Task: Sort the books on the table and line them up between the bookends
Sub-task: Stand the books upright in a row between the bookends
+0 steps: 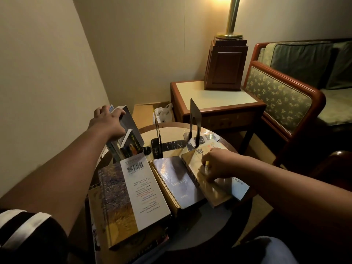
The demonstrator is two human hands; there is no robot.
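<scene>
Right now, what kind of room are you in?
Probably a sitting room or hotel lounge: a brass lamp on a wooden side table, a cushioned green armchair, and a small round table piled with books.

Short dark sleeve (two white stripes), bare forearms

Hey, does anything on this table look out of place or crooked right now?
Yes. The upright books gripped by the left hand lean to the left, outside the bookends, and the gap between those holds no book. The tan book under the right hand lies crooked across another book.
</scene>
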